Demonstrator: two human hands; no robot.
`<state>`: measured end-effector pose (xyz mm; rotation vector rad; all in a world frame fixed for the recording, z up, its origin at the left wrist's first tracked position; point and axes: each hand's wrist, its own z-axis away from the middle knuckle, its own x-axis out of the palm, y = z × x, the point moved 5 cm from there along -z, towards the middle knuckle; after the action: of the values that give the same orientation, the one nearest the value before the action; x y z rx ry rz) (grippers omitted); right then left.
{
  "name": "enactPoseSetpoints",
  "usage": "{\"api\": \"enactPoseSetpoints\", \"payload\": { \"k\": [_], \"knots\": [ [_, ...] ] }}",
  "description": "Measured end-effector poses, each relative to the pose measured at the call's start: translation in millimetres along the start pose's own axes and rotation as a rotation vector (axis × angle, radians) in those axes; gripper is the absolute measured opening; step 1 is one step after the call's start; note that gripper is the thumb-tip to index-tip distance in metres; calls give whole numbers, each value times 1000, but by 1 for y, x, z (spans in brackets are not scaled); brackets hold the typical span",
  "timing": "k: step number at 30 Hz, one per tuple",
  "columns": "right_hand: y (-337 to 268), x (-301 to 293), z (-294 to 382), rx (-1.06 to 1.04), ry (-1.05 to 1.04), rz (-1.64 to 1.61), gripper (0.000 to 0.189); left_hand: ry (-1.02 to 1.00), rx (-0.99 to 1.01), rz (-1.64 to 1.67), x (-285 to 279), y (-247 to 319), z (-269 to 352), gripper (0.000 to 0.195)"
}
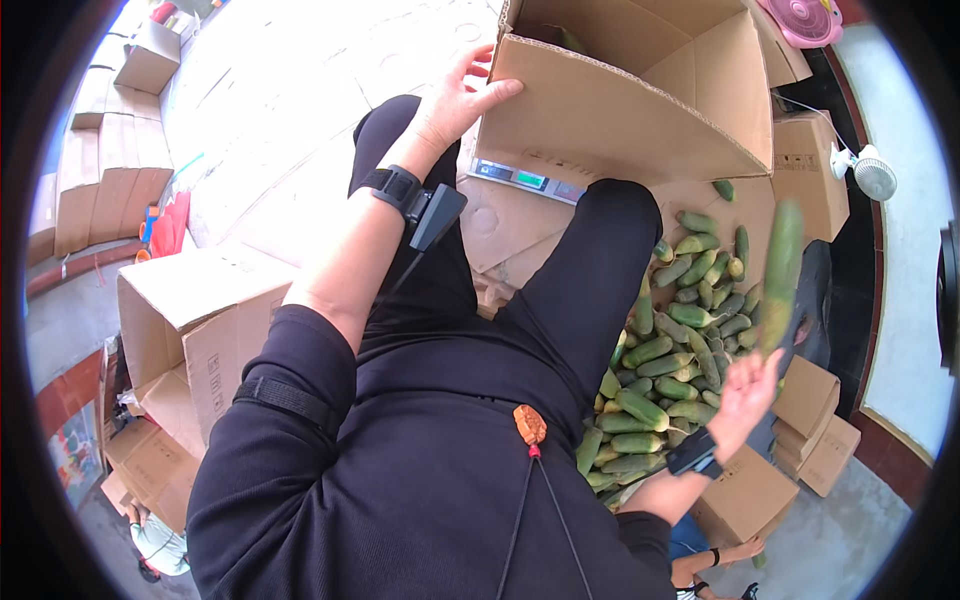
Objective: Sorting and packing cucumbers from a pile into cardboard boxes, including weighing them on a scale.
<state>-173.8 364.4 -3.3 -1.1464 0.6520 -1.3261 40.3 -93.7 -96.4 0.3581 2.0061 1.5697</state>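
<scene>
My left hand (472,94) grips the near left corner of a large open cardboard box (615,112), thumb against its outer wall. The box rests over a digital scale (495,171), whose lit green display shows below the box wall. Something green shows in the box's shaded interior, mostly hidden by the near wall. Out to the right, my right hand (746,390) holds a long green radish (780,270) by its paler end; it points upward in the picture and is motion-blurred. Beneath and beside that hand lies a heap of green radishes (645,412), several with thin roots.
An open carton (232,330) stands at my left, with stacked cartons (112,180) farther off. A white fan (874,172) and a pink fan (802,19) are at the right. Behind my right arm, another person's hand (742,551) touches a carton (750,495). A person (161,540) is at lower left.
</scene>
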Motion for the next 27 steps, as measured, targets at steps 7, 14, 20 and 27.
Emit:
{"api": "enactPoseSetpoints", "payload": {
  "k": [7, 14, 20, 27],
  "knots": [
    [-74, 165, -46, -57, -442, 100, 36, -3, 4, 9, 4, 3, -1, 73],
    [-51, 258, -42, -508, -408, 646, 29, 12, 13, 16, 2, 5, 0, 68],
    [-9, 159, -58, -469, -208, 542, 24, 5, -10, -8, -2, 7, 1, 71],
    [141, -3, -42, 67, -39, 791, 22, 23, 6, 11, -2, 8, 3, 68]
  ]
}}
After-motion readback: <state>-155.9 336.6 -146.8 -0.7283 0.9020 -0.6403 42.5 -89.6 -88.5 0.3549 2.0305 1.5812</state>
